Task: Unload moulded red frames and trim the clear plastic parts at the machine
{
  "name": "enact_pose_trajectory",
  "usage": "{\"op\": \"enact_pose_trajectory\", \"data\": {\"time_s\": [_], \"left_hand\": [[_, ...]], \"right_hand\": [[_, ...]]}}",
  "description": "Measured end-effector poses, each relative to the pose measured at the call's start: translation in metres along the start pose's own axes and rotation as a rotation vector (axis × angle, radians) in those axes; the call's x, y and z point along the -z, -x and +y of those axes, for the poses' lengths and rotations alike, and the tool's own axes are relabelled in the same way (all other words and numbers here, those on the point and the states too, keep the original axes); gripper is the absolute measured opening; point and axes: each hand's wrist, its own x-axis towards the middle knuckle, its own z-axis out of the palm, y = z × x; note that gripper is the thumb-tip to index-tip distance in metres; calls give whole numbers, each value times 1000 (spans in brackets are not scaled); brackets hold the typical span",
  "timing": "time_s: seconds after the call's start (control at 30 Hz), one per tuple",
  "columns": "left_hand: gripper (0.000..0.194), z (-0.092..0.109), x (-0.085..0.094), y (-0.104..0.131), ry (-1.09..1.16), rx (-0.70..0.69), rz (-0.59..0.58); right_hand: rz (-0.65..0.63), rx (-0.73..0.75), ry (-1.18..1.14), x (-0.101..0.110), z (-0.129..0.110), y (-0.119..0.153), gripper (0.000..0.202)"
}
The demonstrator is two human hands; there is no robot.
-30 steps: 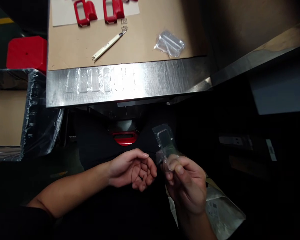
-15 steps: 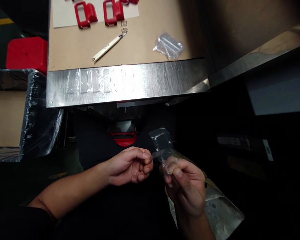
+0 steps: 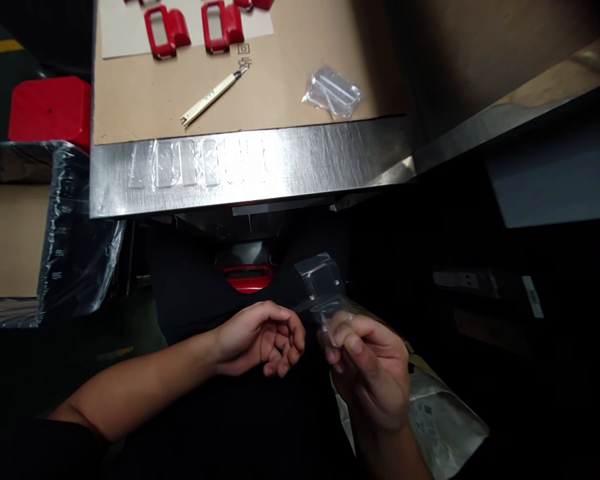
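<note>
My right hand [image 3: 377,377] pinches the lower end of a clear plastic piece [image 3: 321,290] between thumb and fingers. The piece is thin and see-through, with a narrow frame-like edge and small light spots, and it tilts up and to the left over my lap. To its left, my left hand [image 3: 260,339] is palm up with its fingers loosely curled and apart. Nothing shows in it, and it is separate from the plastic. On the metal table edge [image 3: 325,157] lies a row of several clear strips [image 3: 187,163].
Cardboard [image 3: 275,87] covers the table, with a cream cutter knife [image 3: 210,99], a small clear bag of plastic pieces [image 3: 334,92] and red frame-shaped parts [image 3: 223,28]. A plastic-lined box [image 3: 60,227] and red stool [image 3: 50,110] stand left. A paper-like sack [image 3: 445,427] lies lower right.
My left hand's thumb and fingers have loosened from a pinch near the plastic and are now apart. My right hand keeps its hold. The view has shifted slightly.
</note>
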Motion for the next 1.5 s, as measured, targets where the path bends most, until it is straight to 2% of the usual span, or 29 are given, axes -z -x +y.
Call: {"op": "enact_pose_trajectory", "data": {"time_s": [0.1, 0.2, 0.27, 0.33, 0.47, 0.57, 0.63, 0.7, 0.77, 0.87, 1.1, 1.23, 1.37, 1.5], "left_hand": [[44, -2, 3, -1, 215, 117, -127], [31, 0, 2, -3, 308, 103, -179], [19, 2, 0, -4, 323, 60, -177], [14, 5, -3, -4, 318, 23, -163], [15, 6, -3, -4, 290, 38, -104], [23, 0, 3, -5, 259, 120, -74], [35, -6, 7, -6, 249, 192, -136], [39, -10, 8, -6, 272, 222, -232], [29, -11, 7, -6, 317, 190, -292], [16, -9, 2, -6, 345, 121, -312], [14, -2, -2, -1, 298, 46, -261], [13, 1, -3, 0, 280, -2, -197], [14, -1, -3, 1, 145, -99, -102], [35, -2, -1, 3, 102, -153, -61]], "right_hand": [[-22, 8, 12, 0, 0, 1, 19], [-43, -3, 14, 1, 2, 3, 19], [-54, -9, 15, 3, 2, 4, 20], [-58, -7, 16, 4, 3, 5, 20], [-59, 0, 19, 3, 2, 4, 19], [-63, -6, -6, 2, 2, 4, 19], [-71, -18, -25, 1, 2, 4, 18], [-78, -24, -30, 1, 2, 4, 19], [-80, -24, -34, 1, 3, 4, 20], [-76, -20, -33, 1, 4, 3, 21], [-80, -16, -17, 3, 4, 4, 20], [-82, -17, -9, 3, 3, 4, 21], [-60, -18, -10, 0, 2, 1, 20], [-27, -38, -16, -2, 3, -2, 19]]}}
